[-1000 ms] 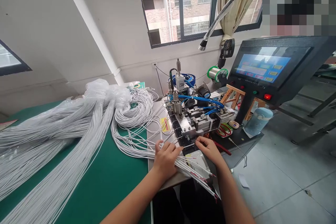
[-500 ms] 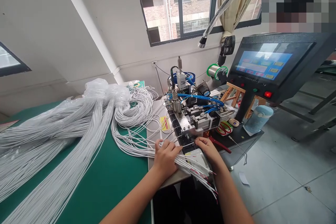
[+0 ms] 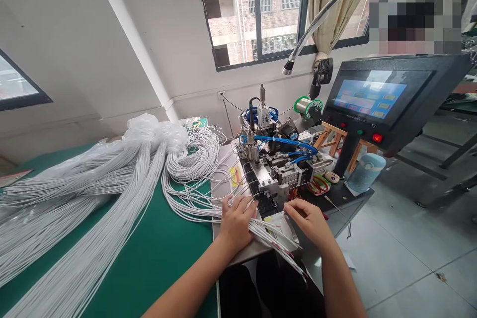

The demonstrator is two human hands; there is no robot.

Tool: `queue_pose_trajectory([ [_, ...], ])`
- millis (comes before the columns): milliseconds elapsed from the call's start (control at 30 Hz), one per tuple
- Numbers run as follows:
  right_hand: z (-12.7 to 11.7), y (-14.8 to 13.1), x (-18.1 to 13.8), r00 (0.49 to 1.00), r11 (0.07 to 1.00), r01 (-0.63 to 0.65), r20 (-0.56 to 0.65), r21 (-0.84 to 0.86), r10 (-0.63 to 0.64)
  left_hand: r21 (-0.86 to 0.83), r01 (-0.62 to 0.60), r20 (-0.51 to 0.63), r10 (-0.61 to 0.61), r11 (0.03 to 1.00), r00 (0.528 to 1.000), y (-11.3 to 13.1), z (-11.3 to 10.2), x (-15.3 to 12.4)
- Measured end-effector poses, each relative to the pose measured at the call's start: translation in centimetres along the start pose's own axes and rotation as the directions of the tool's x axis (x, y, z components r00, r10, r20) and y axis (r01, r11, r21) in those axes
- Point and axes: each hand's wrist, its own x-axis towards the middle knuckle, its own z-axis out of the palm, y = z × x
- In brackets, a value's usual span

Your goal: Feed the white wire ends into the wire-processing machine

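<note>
My left hand [image 3: 238,223] is closed over a bundle of white cables [image 3: 274,242] at the front edge of the table. The cables' cut ends, several with reddish tips, stick out to the right and hang past the edge. Just right of the machine's front, my right hand [image 3: 307,219] has thumb and forefinger pinched together; anything between them is too small to see. A wire-processing machine [image 3: 266,179] with metal blocks and blue air hoses stands beyond both hands. Below its front, between the hands, is a clear plastic box or cover [image 3: 281,223].
Long bundles of white cable [image 3: 112,218], partly wrapped in plastic, cover much of the green table mat [image 3: 167,263] at left. A control screen [image 3: 368,99] stands at right, near a blue plastic container [image 3: 367,171]. A wire spool [image 3: 308,107] and bendable lamp [image 3: 288,66] are behind.
My right hand has drawn back to the right, away from the machine's front. The wire that ran towards its fingertips no longer shows there. My left hand stays on the cables.
</note>
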Motion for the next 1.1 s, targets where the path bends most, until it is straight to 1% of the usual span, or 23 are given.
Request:
queue_pose_trajectory([
  [67,-0.4,-1.4,-0.5,0.993,0.994,0.072,0.100,-0.080,-0.063,-0.007,-0.007,0.002,0.007,1.000,1.000,0.1,-0.1,0.1],
  [167,-0.3,-2.3,-1.0,0.974,0.977,0.145,0.197,-0.159,-0.113,-0.029,-0.006,-0.006,0.006,1.000,1.000,0.2,-0.4,0.1],
  [300,0.1,-2.3,-1.0,0.953,0.968,0.196,0.264,-0.160,-0.149,-0.045,-0.014,-0.012,0.014,0.999,1.000,0.1,-0.5,0.0],
  [467,0.1,-2.6,-1.0,0.937,0.962,0.207,0.318,-0.176,-0.143,-0.033,-0.033,0.005,0.033,0.999,0.999,-0.1,-0.2,-0.3],
  [567,0.2,-2.6,-0.8,0.946,0.960,0.210,0.287,-0.182,-0.153,-0.038,-0.051,0.019,0.052,0.998,0.998,-0.2,-0.1,-0.3],
  [700,0.5,-2.1,0.2,0.975,0.968,0.189,0.146,-0.164,-0.166,-0.034,-0.065,-0.015,0.065,0.997,0.998,-0.1,-0.2,-0.3],
  [833,1.1,-1.2,1.4,0.982,0.975,0.189,0.040,-0.117,-0.186,-0.012,-0.057,-0.067,0.056,0.998,0.996,-0.2,-0.1,-0.5],
  [900,1.5,-0.8,1.8,0.979,0.976,0.204,0.019,-0.070,-0.204,-0.010,-0.095,-0.045,0.094,0.995,0.995,-0.4,0.0,-0.6],
  [1000,2.0,-0.4,2.3,0.976,0.976,0.217,0.022,0.018,-0.217,-0.026,-0.168,-0.004,0.168,0.986,0.986,-0.8,0.3,-0.8],
  [1100,2.2,0.0,2.5,0.975,0.974,0.214,0.038,0.070,-0.217,-0.046,-0.189,0.010,0.190,0.981,0.982,-0.8,0.4,-0.9],
])
